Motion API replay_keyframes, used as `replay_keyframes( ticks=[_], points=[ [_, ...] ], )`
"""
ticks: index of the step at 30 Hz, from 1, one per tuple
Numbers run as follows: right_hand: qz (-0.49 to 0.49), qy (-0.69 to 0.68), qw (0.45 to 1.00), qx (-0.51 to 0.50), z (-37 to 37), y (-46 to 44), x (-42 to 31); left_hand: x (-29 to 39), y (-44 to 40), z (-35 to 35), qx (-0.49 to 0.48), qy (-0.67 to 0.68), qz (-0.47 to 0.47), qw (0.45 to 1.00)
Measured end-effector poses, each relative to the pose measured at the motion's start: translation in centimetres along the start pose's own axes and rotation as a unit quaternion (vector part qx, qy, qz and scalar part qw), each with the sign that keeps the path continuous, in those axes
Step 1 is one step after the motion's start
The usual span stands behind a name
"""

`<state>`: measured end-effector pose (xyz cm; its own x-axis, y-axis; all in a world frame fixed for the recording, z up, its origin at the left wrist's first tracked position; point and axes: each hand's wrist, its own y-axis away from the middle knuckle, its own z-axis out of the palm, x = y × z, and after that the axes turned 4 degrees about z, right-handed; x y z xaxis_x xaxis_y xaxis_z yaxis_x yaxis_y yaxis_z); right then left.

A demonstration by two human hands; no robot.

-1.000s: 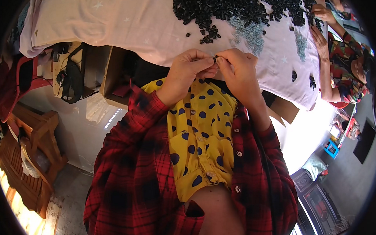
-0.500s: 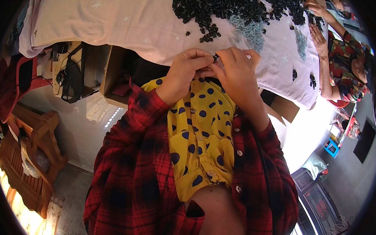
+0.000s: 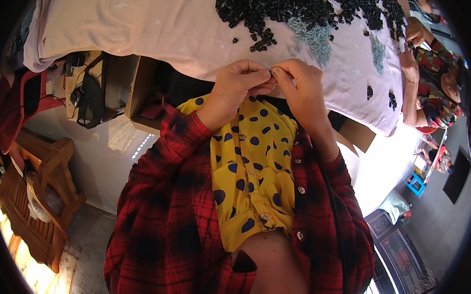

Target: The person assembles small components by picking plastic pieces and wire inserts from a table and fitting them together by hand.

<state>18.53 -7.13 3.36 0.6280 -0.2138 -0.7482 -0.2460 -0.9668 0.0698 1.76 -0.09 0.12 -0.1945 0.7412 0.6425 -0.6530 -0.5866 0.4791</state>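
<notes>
My left hand [image 3: 235, 89] and my right hand [image 3: 300, 89] meet fingertip to fingertip in front of my chest, at the near edge of the cloth-covered table [image 3: 188, 31]. Between the pinched thumbs and forefingers is a small black piece [image 3: 270, 73], mostly hidden by the fingers. Beyond my hands lies a large heap of small black pieces [image 3: 287, 8]. Small pale blue-green pieces [image 3: 315, 41] are spread next to the heap. Two little clusters of black pieces [image 3: 392, 100] rest near the table's right corner.
A co-worker's hands [image 3: 411, 50] are at the table's right edge. Under the table stand open cardboard boxes [image 3: 133, 99]. To the left are a red chair [image 3: 31, 98] and a wooden chair [image 3: 43, 192]. A blue stool [image 3: 415, 184] stands farther off at the right.
My right fingers shifted on the small piece, bending in and then straightening back to a pinch. The co-worker's hands moved off the cloth toward the right and came together.
</notes>
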Motion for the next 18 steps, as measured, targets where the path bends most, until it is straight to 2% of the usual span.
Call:
replay_keyframes(
  ticks=[9, 12, 18],
  points=[
    [-0.107, 0.168, 0.979, 0.043, 0.0, 0.6, -0.7, -0.4, -0.1, -0.1, 0.002, 0.008, 0.005, 1.0],
    [-0.111, 0.198, 0.974, 0.016, -0.4, 0.9, -1.4, -0.4, -0.2, -0.1, 0.006, 0.012, -0.003, 1.0],
    [-0.143, 0.234, 0.961, 0.029, 0.0, 0.9, -1.7, -0.4, -0.1, 0.2, 0.02, 0.01, -0.012, 1.0]
  ],
)
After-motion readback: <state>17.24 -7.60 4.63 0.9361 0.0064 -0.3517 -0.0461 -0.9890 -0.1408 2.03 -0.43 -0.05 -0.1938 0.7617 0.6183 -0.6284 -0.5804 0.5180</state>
